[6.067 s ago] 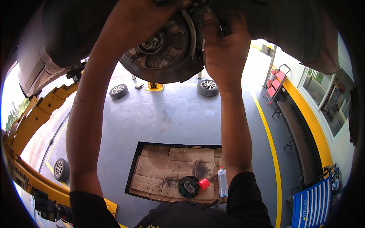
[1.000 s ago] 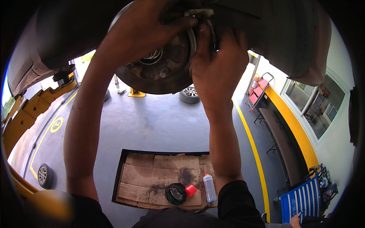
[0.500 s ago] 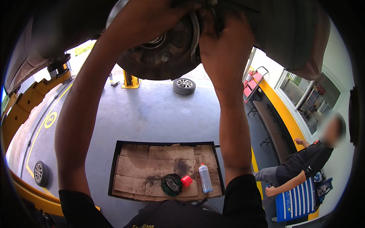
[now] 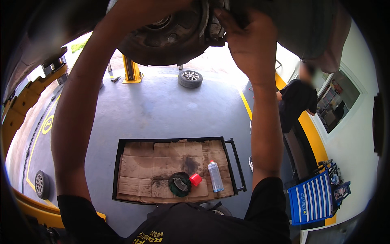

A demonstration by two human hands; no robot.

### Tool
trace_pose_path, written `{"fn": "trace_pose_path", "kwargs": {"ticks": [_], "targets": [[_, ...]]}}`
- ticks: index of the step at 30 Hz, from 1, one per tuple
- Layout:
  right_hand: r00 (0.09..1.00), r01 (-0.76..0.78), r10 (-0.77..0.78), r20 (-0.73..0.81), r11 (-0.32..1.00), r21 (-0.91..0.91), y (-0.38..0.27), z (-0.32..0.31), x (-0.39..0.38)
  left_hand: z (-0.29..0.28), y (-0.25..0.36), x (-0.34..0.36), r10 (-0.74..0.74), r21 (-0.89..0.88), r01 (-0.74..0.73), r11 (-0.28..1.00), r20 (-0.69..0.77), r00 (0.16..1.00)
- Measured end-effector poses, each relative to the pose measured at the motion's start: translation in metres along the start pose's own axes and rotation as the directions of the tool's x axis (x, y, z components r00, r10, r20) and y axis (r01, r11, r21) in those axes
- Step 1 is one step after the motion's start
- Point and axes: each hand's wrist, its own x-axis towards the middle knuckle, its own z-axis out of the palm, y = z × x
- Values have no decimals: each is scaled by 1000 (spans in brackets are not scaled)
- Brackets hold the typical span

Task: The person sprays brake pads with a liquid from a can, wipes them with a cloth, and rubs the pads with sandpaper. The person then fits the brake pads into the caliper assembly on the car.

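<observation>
Overhead, a dark round brake assembly point(image 4: 166, 46) of a raised car is at the top of the view. Over its upper left part reaches my left hand point(image 4: 156, 7), its fingers cut off by the top edge or lost in shadow. Just right of the disc's edge, my right hand point(image 4: 254, 42) is raised at the brake caliper area point(image 4: 214, 30). Its thumb points toward the metal there and the other fingers curl in; whatever they grip is hidden. Below, a cardboard-lined cart point(image 4: 138, 171) carries a spray can point(image 4: 215, 177), a red cap point(image 4: 196, 179) and a dark cloth bundle point(image 4: 179, 184).
One wheel point(image 4: 190, 79) lies on the floor ahead; another tyre point(image 4: 42, 185) is at the left. A yellow lift arm point(image 4: 30, 97) borders the left side. At right are a blue tool cabinet point(image 4: 310, 199) and a person in black point(image 4: 298, 99) near the window.
My right hand has shifted slightly right, away from my left hand, uncovering the caliper area. The other person has moved from beside the blue cabinet to farther along the wall. The view has shifted a little.
</observation>
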Motion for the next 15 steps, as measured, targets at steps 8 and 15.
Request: {"fn": "trace_pose_path", "kwargs": {"ticks": [8, 15], "targets": [[917, 318, -368, -153, 907, -277, 36, 42, -5, -10, 1, -22, -125, 252, 107, 962, 56, 991], [980, 181, -195, -21, 940, -290, 22, -16, 15, 14, 31, 13, -61, 198, 67, 978, -37, 997]]}}
